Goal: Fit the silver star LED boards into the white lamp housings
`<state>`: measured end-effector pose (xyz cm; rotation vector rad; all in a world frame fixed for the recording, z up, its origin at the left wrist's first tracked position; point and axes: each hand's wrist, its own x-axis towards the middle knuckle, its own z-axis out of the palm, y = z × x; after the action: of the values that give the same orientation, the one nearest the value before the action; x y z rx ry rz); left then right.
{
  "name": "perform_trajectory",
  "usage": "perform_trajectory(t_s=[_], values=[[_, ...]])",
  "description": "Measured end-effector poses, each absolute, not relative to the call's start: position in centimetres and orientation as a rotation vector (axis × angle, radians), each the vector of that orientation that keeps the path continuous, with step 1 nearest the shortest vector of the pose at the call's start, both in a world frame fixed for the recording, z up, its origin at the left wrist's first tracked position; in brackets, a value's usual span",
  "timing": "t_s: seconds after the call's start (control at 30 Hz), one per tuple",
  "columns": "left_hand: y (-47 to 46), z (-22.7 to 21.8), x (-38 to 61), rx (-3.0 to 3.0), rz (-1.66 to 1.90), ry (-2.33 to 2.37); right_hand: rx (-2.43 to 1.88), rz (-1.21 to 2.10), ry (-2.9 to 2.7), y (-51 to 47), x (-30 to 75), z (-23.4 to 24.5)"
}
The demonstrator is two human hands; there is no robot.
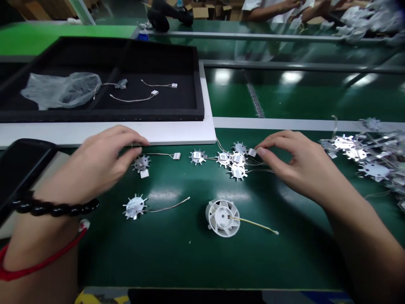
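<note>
My left hand (pixel 98 164) hovers over the green mat, its fingers apart just above a spiked metal disc (pixel 141 163) with a thin wire and white tag (pixel 176 156). I cannot see it gripping anything. My right hand (pixel 299 162) reaches from the right, with its fingertips close together at a small white tag (pixel 252 152). That tag belongs to a tight cluster of overlapping spiked discs (pixel 232 162), whose wires run beneath my fingers. Another disc (pixel 198 156) lies between the hands. Below them rest a wired disc (pixel 134 207) and a white plastic fan housing (pixel 222 218) with a yellow lead.
A heap of metal discs (pixel 373 156) lies at the right. Behind the mat are a white board (pixel 177 135) and a black compartment tray (pixel 101 115) holding wired parts and a plastic bag (pixel 60 89). A black phone (pixel 19 169) lies at the left; a co-worker's arms (pixel 272 10) appear across the bench.
</note>
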<state>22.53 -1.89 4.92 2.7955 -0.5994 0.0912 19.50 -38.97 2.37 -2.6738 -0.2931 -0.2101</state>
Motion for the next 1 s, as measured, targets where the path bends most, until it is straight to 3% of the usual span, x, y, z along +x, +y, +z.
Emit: perform_trajectory(t_s=[0.1, 0.23, 0.47, 0.67, 0.87, 1.0], values=[[-1.1, 5.5, 22.7, 2.851, 0.131, -0.371, -2.617, -0.298, -0.375, -38.4, 19.3, 2.5], [-0.5, 4.9, 22.8, 2.955, -0.245, -0.140, -2.607, -0.358, -0.505, -37.8, 19.1, 2.3], [-0.6, 5.3, 22.0, 2.795, -0.060, -0.463, -2.544, -0.389, -0.608, -37.2, 19.0, 2.2], [-4.5, 7.2, 19.8, 2.336, -0.032, -0.703, -2.249, -0.218, -0.653, -35.9, 17.7, 3.0], [-9.5, 5.8, 18.6, 1.899, -0.179, -0.461, -1.894, 0.082, -0.959, -34.1, 16.3, 3.5], [-10.7, 4.8, 18.5, 1.660, -0.321, -0.315, -1.850, 0.113, -0.804, -33.4, 15.8, 3.2]])
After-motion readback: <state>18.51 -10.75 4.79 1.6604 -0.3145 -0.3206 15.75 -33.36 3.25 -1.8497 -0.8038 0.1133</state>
